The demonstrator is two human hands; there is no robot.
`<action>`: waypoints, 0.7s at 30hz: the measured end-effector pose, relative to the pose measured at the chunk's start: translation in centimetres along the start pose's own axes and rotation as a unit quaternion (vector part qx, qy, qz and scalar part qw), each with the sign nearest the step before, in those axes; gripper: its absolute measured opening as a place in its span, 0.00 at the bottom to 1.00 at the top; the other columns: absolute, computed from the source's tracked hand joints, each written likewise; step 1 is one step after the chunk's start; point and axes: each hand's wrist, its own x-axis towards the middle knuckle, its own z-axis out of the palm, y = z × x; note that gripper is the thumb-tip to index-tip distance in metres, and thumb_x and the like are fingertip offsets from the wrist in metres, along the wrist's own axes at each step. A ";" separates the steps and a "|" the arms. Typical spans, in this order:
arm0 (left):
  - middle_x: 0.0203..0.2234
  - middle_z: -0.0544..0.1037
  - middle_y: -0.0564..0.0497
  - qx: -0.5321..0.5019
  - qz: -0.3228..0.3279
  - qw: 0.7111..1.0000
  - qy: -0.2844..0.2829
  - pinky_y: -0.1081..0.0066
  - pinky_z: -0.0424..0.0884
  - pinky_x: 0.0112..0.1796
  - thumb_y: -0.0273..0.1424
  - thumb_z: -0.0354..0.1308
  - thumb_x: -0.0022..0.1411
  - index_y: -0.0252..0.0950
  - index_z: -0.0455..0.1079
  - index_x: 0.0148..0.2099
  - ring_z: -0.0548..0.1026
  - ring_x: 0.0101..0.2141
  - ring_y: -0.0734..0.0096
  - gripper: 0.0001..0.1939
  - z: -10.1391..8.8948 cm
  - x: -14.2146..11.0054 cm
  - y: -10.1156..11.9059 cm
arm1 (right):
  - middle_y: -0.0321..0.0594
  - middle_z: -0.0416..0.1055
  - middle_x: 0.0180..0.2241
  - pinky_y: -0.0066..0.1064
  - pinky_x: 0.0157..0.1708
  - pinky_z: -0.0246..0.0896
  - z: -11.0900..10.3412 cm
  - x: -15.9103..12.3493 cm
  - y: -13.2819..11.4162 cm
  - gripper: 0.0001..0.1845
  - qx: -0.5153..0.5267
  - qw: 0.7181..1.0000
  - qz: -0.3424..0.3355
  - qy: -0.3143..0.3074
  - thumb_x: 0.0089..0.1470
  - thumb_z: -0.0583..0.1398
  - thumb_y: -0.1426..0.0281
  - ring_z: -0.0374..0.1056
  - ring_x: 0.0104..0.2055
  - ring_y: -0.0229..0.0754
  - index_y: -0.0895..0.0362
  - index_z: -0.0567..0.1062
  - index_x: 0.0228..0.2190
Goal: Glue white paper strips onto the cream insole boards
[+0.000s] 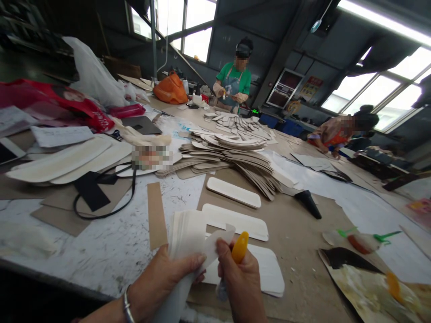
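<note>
The left hand [163,274], a bangle [127,304] at its wrist, has its fingers closed round a stack of white strips [186,233], thumb across the front. The right hand [245,278] is closed on a yellow-handled tool [240,247], its lower end blurred, while thumb and finger pinch the corner of one strip from the stack. The strips are held above the tabletop [124,240], in front of three white panels [233,192] on brown board [296,233]. A brown strip [156,215] lies to the left, a black cone [308,204] to the right. Beyond the panels spreads a heap of pale pieces [232,154]. Farther left, a red bag [90,112] bears white lettering, too skewed to read; a clear bag [177,128] has blurred blue print. Near a co-worker in green [232,83], a display [255,112] glows green, its characters too small to make out; the wall poster's [311,88] writing is likewise illegible.
</note>
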 end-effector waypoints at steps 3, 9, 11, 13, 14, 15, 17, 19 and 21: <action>0.21 0.75 0.50 0.060 0.025 0.998 -0.018 0.74 0.66 0.27 0.46 0.67 0.44 0.31 0.73 0.32 0.70 0.24 0.70 0.22 -0.2 -0.2 -0.4 | 0.35 0.68 0.24 0.27 0.27 0.62 -0.3 -0.3 -0.4 0.22 0.075 0.996 0.037 -0.022 0.43 0.67 0.53 0.63 0.26 0.37 0.59 0.73 0.29; 0.30 0.76 0.52 0.140 0.017 0.981 -0.130 0.73 0.65 0.34 0.40 0.64 0.47 0.33 0.73 0.39 0.71 0.32 0.66 0.19 -0.7 -1.4 0.0 | 0.34 0.65 0.23 0.24 0.22 0.57 -3.1 -1.4 -2.8 0.20 0.123 0.987 0.093 -0.036 0.45 0.67 0.55 0.58 0.23 0.35 0.57 0.70 0.26; 0.26 0.75 0.53 0.231 -0.019 0.964 -0.129 0.74 0.64 0.31 0.37 0.61 0.47 0.34 0.72 0.35 0.70 0.30 0.66 0.14 -1.5 -2.2 0.0 | 0.31 0.61 0.20 0.23 0.21 0.55 -5.4 -1.2 -3.8 0.20 0.098 0.988 0.111 -0.035 0.45 0.67 0.56 0.54 0.21 0.33 0.56 0.67 0.24; 0.23 0.74 0.53 0.339 -0.020 0.933 -0.118 0.75 0.62 0.26 0.36 0.58 0.50 0.36 0.72 0.32 0.70 0.26 0.67 0.10 -2.4 -3.2 -0.2 | 0.30 0.59 0.19 0.23 0.20 0.53 -7.8 -0.4 -4.5 0.19 0.015 0.990 0.130 -0.058 0.45 0.67 0.56 0.53 0.20 0.33 0.57 0.68 0.24; 0.22 0.74 0.53 0.386 0.004 0.916 -0.113 0.75 0.61 0.24 0.36 0.57 0.51 0.37 0.72 0.32 0.70 0.24 0.67 0.09 -2.8 -3.6 -0.3 | 0.31 0.60 0.19 0.23 0.20 0.53 -8.8 0.2 -4.6 0.19 -0.053 0.986 0.138 -0.078 0.45 0.67 0.55 0.54 0.21 0.33 0.57 0.70 0.25; 0.22 0.75 0.53 0.425 0.044 0.897 -0.114 0.75 0.60 0.23 0.35 0.57 0.51 0.38 0.73 0.32 0.70 0.23 0.68 0.08 -3.1 -4.0 -0.4 | 0.32 0.61 0.20 0.24 0.20 0.52 -9.5 0.8 -4.6 0.19 -0.126 0.977 0.139 -0.102 0.45 0.66 0.55 0.55 0.22 0.34 0.58 0.71 0.25; 0.24 0.76 0.53 0.492 0.150 0.848 -0.128 0.76 0.59 0.22 0.30 0.57 0.51 0.39 0.72 0.32 0.70 0.22 0.69 0.04 -3.2 -4.3 -0.6 | 0.34 0.62 0.20 0.24 0.21 0.50 -9.9 2.1 -4.1 0.19 -0.250 0.947 0.121 -0.164 0.45 0.65 0.55 0.55 0.23 0.35 0.59 0.71 0.23; 0.25 0.74 0.53 0.567 0.252 0.773 -0.132 0.76 0.57 0.22 0.23 0.55 0.49 0.39 0.69 0.29 0.69 0.24 0.71 0.06 -2.8 -3.9 -1.1 | 0.32 0.57 0.18 0.24 0.19 0.46 -8.9 3.2 -3.5 0.18 -0.317 0.910 0.113 -0.244 0.47 0.62 0.56 0.50 0.21 0.33 0.58 0.67 0.20; 0.21 0.70 0.53 0.616 0.373 0.687 -0.099 0.73 0.53 0.21 0.17 0.51 0.45 0.38 0.63 0.23 0.64 0.21 0.71 0.10 -2.2 -2.9 -2.3 | 0.30 0.52 0.17 0.24 0.17 0.39 -7.3 4.0 -3.1 0.19 -0.358 0.871 0.131 -0.310 0.49 0.59 0.58 0.46 0.20 0.32 0.56 0.62 0.18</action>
